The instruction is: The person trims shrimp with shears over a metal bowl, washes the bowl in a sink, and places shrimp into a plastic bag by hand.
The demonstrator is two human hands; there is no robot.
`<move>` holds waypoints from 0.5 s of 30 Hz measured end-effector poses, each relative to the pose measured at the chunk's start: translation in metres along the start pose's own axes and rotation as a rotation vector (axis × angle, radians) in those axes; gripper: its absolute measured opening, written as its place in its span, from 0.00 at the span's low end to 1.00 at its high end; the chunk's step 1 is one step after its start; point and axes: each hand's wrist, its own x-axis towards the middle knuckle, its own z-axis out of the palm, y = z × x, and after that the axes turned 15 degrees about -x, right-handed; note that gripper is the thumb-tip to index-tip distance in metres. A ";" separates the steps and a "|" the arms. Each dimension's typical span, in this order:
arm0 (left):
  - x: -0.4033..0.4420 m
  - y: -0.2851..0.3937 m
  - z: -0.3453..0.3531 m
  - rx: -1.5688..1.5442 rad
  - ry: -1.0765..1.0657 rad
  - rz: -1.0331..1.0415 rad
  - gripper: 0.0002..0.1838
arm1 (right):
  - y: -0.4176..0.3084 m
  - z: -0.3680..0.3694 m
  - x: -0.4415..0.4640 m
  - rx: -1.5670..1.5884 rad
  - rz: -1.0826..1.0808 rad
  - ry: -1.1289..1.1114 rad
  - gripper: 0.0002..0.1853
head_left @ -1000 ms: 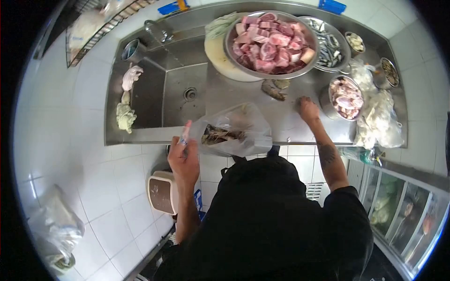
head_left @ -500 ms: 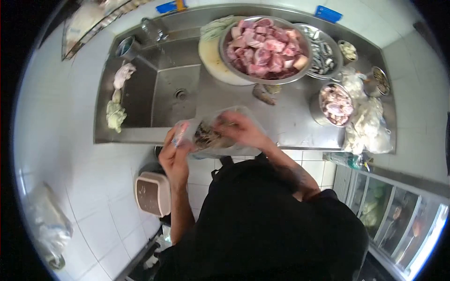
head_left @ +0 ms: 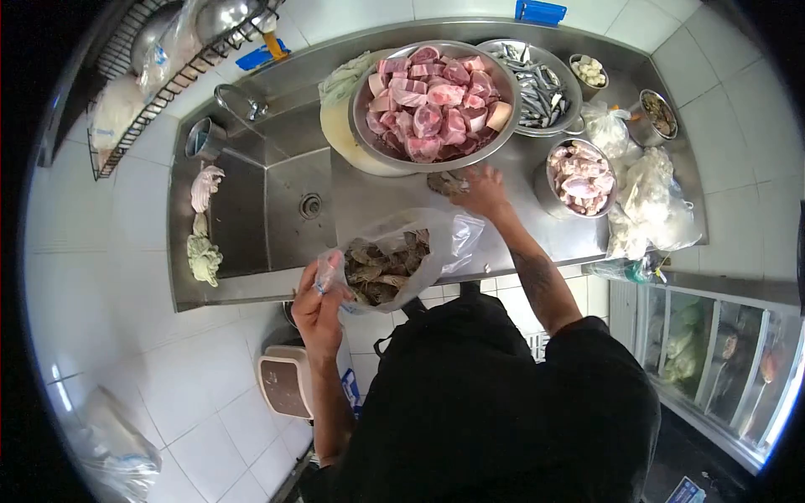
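At the counter's front edge a clear plastic bag (head_left: 426, 281) stands open, with several brownish shrimp (head_left: 377, 270) inside. My left hand (head_left: 319, 303) is closed on the bag's gathered left rim. Farther back, my right hand (head_left: 484, 191) lies over the counter beside a small pile of shrimp (head_left: 444, 183), its fingers apart and touching or nearly touching them. The underside of that hand is hidden. Behind it stands a wide steel bowl (head_left: 359, 126) heaped with chunks of raw meat (head_left: 428, 121).
A bowl of small fish (head_left: 537, 88) stands behind the meat. To the right are a pot of pale meat pieces (head_left: 580, 178), small steel cups (head_left: 589, 74) and plastic bags (head_left: 654, 205). The sink basin (head_left: 293, 201) and faucet (head_left: 251, 109) are at left.
My right hand has moved from the bag back to the shrimp on the counter. The bag's mouth is wider, showing more shrimp. The view has shifted.
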 end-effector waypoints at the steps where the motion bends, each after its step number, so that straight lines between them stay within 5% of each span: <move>1: 0.001 0.001 0.000 0.012 -0.014 0.007 0.20 | -0.007 0.014 0.010 0.017 0.005 0.008 0.40; 4: 0.000 0.000 -0.002 0.086 0.031 -0.018 0.20 | -0.019 0.044 0.044 0.116 0.095 0.052 0.48; 6: -0.002 0.003 0.000 0.058 0.047 -0.005 0.20 | -0.029 0.047 0.055 -0.033 0.225 -0.056 0.42; 15: -0.019 -0.005 -0.018 -0.092 0.038 -0.041 0.22 | 0.014 0.057 0.046 -0.085 0.165 -0.029 0.29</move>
